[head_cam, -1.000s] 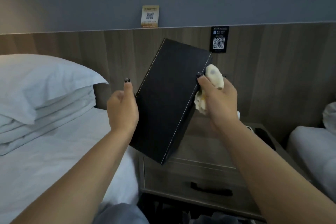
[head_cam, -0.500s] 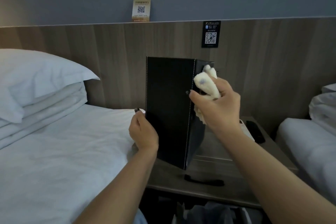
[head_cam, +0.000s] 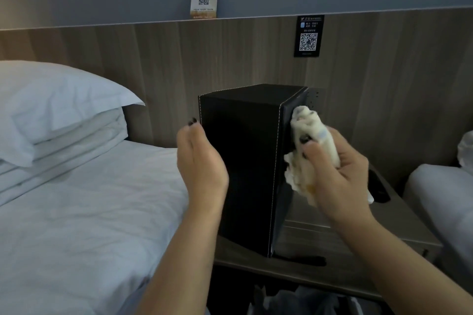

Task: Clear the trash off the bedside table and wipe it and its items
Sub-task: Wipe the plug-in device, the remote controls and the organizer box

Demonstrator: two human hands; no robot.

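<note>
A black box (head_cam: 240,161) with white stitching stands upright on end over the bedside table (head_cam: 332,243). My left hand (head_cam: 201,166) grips its left side, thumb at the edge. My right hand (head_cam: 335,174) is closed around a crumpled cream cloth (head_cam: 304,146) and presses it against the box's right face. Whether the box's bottom rests on the tabletop I cannot tell.
A white bed (head_cam: 76,212) with stacked pillows (head_cam: 51,110) lies left. A dark flat object (head_cam: 378,186) lies on the table behind my right hand. Another bed (head_cam: 442,202) is at right. The table drawer has a black handle (head_cam: 307,261). QR signs hang on the wooden headboard wall.
The box turned from tilted to upright and came lower toward the table. My left hand shifted up its left side; the cloth moved along the right face.
</note>
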